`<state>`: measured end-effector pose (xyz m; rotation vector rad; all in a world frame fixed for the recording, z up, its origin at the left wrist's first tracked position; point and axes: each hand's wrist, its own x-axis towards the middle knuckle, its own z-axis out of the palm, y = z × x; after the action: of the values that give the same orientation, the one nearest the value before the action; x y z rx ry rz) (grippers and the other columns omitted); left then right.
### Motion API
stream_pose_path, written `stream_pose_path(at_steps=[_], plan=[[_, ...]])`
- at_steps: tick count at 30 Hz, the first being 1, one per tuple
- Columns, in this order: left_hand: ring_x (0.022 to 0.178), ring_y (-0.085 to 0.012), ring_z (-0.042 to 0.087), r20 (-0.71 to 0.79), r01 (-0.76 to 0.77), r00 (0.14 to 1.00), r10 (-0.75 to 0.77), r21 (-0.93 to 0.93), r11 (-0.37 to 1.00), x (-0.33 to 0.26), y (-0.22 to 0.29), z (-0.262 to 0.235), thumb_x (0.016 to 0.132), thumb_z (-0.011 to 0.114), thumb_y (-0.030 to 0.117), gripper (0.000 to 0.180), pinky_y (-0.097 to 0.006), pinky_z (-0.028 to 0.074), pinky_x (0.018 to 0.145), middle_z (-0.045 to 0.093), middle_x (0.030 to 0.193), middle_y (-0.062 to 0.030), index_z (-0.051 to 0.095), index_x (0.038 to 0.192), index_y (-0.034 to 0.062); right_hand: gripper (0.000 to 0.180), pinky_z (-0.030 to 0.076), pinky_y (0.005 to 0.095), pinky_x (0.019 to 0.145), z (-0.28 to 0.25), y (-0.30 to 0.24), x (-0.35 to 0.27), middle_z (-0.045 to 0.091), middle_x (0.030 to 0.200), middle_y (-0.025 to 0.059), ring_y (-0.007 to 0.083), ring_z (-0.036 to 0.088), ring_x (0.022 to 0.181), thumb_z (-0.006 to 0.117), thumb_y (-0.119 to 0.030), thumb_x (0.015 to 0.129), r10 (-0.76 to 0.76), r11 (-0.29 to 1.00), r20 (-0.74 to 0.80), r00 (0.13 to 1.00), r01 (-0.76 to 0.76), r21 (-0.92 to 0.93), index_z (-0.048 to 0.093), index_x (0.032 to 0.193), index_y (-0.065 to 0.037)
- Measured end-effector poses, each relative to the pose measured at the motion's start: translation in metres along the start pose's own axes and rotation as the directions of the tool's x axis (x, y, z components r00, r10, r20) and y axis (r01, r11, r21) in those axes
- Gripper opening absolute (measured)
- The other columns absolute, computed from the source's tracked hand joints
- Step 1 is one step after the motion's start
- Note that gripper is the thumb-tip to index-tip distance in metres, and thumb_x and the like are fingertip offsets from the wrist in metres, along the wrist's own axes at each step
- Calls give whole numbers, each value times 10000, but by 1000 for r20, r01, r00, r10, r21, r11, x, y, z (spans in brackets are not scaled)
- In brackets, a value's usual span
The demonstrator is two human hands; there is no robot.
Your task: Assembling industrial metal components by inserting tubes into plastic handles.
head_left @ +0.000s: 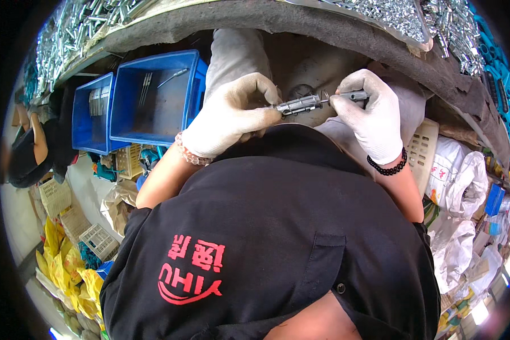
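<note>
1. The left hand (229, 116), in a white knit glove, has its grip pinched on the near end of a grey metal anchor sleeve (298, 105); thumb and forefinger close on it from the left, and the other fingers curl under.
2. The right hand (373, 116), also gloved in white, has its grip clenched around a dark bolt (354, 95), held at its far right end.
3. The sleeve lies almost level between the two hands, its long axis running left to right and rising slightly toward the right hand. The bolt lies on the same line, directly right of the sleeve, its tip at the sleeve's right-hand mouth. Whether the tip is already inside I cannot tell.
4. A small ring-like washer (324, 98) sits on the line right at the sleeve's right end, between sleeve and right hand.
5. Both hands are about equally close to the sleeve; the left holds it, while the right meets it only through the bolt.
6. Left of the sleeve, past the left hand, stand two blue bins (131, 122), with a few thin metal rods in them.
7. Above the sleeve curves the dark felt edge of the desk (300, 25), heaped with bright metal parts (391, 12).
8. Right of the sleeve, beyond the right wrist with its black bead bracelet (386, 168), lie white sacks (462, 181).
</note>
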<state>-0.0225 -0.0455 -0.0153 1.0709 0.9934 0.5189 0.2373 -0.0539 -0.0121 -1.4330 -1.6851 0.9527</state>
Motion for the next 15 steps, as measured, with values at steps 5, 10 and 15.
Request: stream_pose_path(at_steps=[5, 10, 15], plan=[[584, -44, 496, 57, 2, 998, -2, 2, 1000, 3, 1, 1, 878, 681, 135, 193, -190, 360, 486, 587, 775, 0, 569, 1026, 82, 145, 481, 244, 609, -1, 2, -1, 625, 754, 28, 65, 581, 668, 745, -117, 800, -47, 999, -26, 999, 47, -14, 643, 854, -28], [592, -44, 488, 93, 59, 994, -60, 16, 998, 4, 9, 2, 867, 642, 102, 186, -190, 350, 476, 588, 807, -5, 552, 1030, 88, 149, 470, 237, 602, 1, 7, -5, 623, 757, 12, 65, 572, 662, 747, -117, 795, 22, 994, -45, 999, -17, 108, 646, 863, -31], [587, -51, 496, 89, 99, 991, -97, -11, 995, 4, 12, 3, 858, 632, 103, 191, -194, 348, 475, 588, 802, -10, 551, 1031, 94, 147, 459, 228, 631, -2, 7, -6, 621, 764, 3, 60, 554, 681, 739, -117, 798, 23, 990, -42, 999, -17, 140, 648, 875, -31]])
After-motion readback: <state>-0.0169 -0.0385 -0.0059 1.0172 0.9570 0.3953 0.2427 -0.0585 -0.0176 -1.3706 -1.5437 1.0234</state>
